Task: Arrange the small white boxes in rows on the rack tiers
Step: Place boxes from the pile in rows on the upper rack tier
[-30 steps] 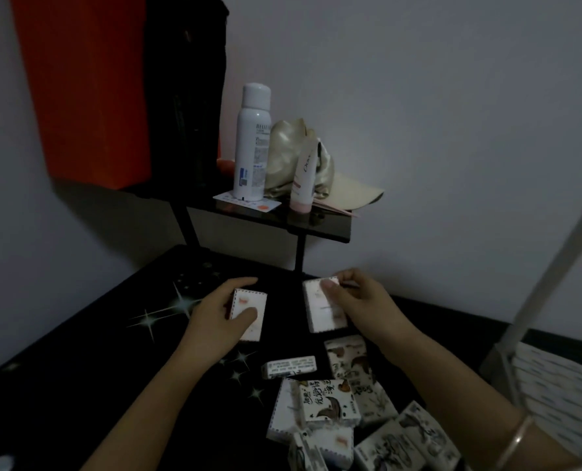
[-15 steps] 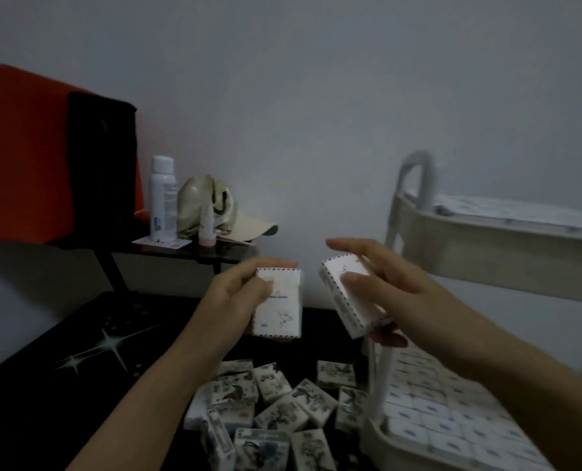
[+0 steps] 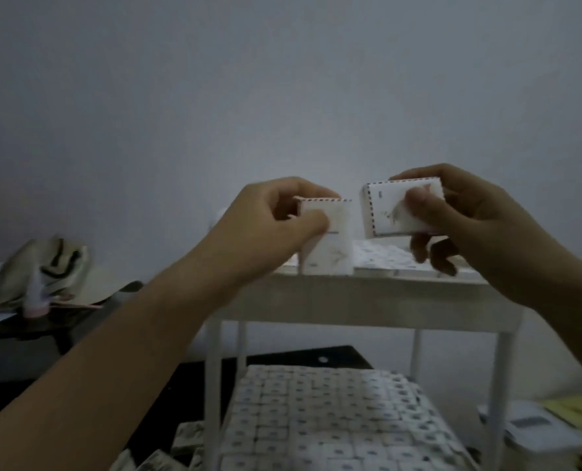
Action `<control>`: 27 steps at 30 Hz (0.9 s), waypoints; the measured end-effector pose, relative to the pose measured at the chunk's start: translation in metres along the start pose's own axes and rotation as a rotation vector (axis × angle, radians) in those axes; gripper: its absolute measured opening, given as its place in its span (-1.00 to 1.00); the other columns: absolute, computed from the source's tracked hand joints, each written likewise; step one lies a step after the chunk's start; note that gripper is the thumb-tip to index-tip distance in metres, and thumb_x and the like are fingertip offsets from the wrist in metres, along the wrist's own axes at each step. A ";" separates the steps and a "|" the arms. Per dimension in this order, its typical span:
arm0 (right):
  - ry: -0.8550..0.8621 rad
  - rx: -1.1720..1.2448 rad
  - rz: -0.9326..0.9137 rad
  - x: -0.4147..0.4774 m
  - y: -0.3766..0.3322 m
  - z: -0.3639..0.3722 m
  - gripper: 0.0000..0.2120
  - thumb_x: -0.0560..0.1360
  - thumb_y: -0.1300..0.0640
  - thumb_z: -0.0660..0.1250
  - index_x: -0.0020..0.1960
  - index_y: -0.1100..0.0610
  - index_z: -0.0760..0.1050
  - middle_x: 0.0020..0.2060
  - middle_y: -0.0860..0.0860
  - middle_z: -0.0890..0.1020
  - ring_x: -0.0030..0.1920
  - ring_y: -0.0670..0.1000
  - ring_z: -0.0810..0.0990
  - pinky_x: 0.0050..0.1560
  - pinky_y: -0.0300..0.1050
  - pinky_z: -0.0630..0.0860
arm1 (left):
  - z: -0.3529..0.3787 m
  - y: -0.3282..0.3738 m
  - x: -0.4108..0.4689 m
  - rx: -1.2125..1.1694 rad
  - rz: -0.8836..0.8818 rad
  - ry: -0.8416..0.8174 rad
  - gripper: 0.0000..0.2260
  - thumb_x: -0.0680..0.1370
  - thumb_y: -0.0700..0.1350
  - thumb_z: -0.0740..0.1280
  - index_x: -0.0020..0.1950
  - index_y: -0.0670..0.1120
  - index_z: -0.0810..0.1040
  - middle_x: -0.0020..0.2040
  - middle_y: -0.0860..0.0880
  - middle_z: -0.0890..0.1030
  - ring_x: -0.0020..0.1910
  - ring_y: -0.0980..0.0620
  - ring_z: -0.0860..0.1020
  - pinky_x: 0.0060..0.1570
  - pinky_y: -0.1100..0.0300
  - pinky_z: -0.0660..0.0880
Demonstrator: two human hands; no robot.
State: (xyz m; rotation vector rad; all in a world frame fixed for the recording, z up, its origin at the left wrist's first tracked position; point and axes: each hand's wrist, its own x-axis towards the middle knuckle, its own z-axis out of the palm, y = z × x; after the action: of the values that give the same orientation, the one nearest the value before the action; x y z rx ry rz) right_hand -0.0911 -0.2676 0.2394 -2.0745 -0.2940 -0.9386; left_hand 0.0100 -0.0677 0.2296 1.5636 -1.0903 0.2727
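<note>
pinching two boxes (image 3: pixel 333 249) (image 3: pixel 384 209) in two hands (image 3: pixel 265 232) (image 3: pixel 479 226)

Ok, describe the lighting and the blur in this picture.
Head view: dim, flat, greyish light, with no glare or hard shadows; the left hand with its upright box and the right hand with its sideways box are fairly sharp, print unreadable; the cap at far left and the clutter at the lower right edge are smeared.

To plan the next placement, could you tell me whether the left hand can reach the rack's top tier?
Probably yes: the left hand holds its white box right at the front rim of the top tier, with nothing showing between them. The right hand with the other box is off to the side.
</note>
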 end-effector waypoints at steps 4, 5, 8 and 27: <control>0.163 -0.356 0.121 0.027 0.032 -0.049 -0.62 0.42 -0.01 0.41 0.17 0.00 0.38 -0.10 -0.05 0.59 -0.34 -0.05 0.60 -0.46 -0.22 0.51 | 0.035 0.006 0.066 0.154 0.020 -0.045 -0.84 0.53 -0.13 0.36 0.08 0.02 0.62 -0.10 0.06 0.68 -0.09 0.19 0.63 -0.16 0.29 0.59; 0.182 -0.408 0.149 0.034 0.039 -0.058 -0.62 0.40 -0.01 0.45 0.13 0.01 0.39 -0.10 -0.05 0.60 -0.32 -0.05 0.60 -0.45 -0.21 0.51 | 0.042 0.003 0.083 0.195 0.005 -0.066 -0.84 0.53 -0.11 0.37 0.09 0.02 0.60 -0.09 0.05 0.67 -0.09 0.17 0.61 -0.22 0.30 0.53; 0.192 -0.543 0.198 0.052 0.055 -0.077 -0.69 0.39 0.00 0.50 0.01 0.03 0.43 -0.13 -0.04 0.62 -0.34 -0.07 0.62 -0.40 -0.20 0.53 | 0.061 -0.011 0.126 0.323 -0.033 -0.120 -0.82 0.50 -0.09 0.39 0.09 0.01 0.55 -0.03 -0.01 0.63 -0.10 0.10 0.56 -0.29 0.27 0.42; -0.232 -1.271 0.241 0.174 0.147 -0.034 -0.80 0.53 0.21 0.34 0.14 0.13 0.44 -0.03 0.09 0.57 -0.09 0.08 0.54 -0.11 -0.08 0.50 | 0.086 -0.087 0.254 0.960 -0.020 -0.242 -0.74 0.51 -0.19 0.31 0.17 -0.04 0.38 0.19 -0.09 0.53 0.08 -0.08 0.50 -0.04 0.10 0.53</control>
State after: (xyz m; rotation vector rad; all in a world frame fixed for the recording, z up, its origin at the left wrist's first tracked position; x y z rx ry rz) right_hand 0.0854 -0.4068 0.2892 -3.2594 0.6043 -0.7885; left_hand 0.1804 -0.2734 0.3197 2.5021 -1.1979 0.6740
